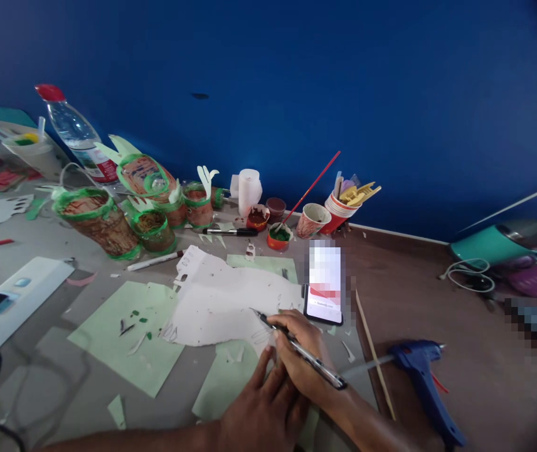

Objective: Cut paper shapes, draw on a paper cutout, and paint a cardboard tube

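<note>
A pen (313, 359) is gripped in my right hand (303, 348), its tip on or just above a white paper cutout (231, 295). The cutout has an irregular curved outline, small pencil ovals near its corners and a hole at its upper left. Below it, my left hand (268, 402) lies spread, palm down, with its fingertips near the cutout's lower right edge and partly under my right hand. Pale green sheets (132, 333) lie beneath and beside the cutout.
A lit phone (324, 282) lies right of the cutout, with a blue glue gun (419, 376) and a wooden stick (374, 351) farther right. Painted containers (99, 223), a bottle (73, 129), paint cups (279, 235) and a paper roll (249, 191) line the back.
</note>
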The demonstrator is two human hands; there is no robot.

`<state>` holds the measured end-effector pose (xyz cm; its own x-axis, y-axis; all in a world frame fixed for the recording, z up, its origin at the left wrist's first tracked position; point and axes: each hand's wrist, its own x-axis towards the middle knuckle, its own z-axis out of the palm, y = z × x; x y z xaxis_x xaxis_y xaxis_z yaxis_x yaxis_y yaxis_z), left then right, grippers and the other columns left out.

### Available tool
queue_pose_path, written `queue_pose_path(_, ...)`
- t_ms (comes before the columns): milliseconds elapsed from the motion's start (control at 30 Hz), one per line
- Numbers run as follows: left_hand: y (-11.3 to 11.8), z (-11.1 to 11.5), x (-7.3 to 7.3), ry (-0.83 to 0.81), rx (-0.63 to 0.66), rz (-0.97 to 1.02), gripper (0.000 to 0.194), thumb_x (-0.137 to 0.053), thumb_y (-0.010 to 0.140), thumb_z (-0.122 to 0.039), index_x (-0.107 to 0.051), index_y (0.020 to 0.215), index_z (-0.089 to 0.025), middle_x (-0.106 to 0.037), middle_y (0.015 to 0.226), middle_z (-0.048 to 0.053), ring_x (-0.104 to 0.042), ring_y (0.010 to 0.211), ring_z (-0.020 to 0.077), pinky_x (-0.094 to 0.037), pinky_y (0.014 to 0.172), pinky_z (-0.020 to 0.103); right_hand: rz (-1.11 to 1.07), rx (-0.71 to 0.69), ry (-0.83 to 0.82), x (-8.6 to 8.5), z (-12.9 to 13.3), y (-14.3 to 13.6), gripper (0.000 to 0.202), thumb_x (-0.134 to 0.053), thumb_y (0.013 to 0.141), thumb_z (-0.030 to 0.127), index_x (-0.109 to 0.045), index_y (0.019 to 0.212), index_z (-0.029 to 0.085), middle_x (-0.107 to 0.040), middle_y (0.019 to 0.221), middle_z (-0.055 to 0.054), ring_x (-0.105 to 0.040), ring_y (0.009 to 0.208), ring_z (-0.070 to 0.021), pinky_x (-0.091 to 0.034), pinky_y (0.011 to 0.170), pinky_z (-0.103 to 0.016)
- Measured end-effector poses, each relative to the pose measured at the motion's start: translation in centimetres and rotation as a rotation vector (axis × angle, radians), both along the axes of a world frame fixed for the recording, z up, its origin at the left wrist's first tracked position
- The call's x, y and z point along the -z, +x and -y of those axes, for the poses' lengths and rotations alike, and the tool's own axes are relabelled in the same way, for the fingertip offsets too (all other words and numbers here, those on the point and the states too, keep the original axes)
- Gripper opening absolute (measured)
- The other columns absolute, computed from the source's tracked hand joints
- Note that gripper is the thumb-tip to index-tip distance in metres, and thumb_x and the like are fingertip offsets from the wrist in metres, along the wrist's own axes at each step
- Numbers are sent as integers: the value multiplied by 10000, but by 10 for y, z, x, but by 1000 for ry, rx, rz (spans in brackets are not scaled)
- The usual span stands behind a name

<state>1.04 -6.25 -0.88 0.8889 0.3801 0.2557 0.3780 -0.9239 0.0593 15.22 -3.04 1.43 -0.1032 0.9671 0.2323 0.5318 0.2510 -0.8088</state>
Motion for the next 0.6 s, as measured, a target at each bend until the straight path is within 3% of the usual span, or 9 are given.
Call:
queue_pose_path(333, 0, 0, -4, 50, -17, 31, 485, -362, 946, -401, -434, 1363, -165, -573, 1284, 75, -442, 1210, 314, -275, 1032, 484, 7, -5, 8, -1, 0, 1, 239, -495, 801, 107, -645, 961, 201, -660, 900, -57, -623, 852, -188, -511, 765, -298)
queue_pose_path(600, -1, 0, -1, 97, -8, 4, 447, -373, 945, -352, -463, 1333, -149, -513, 1347, 109, -408, 1244, 331, -271, 1020, 502, -169, 82, -59, 4, 1, 5, 209, -486, 840, 173, -635, 979, 217, -653, 893, -35, -630, 796, -168, -512, 705, -263)
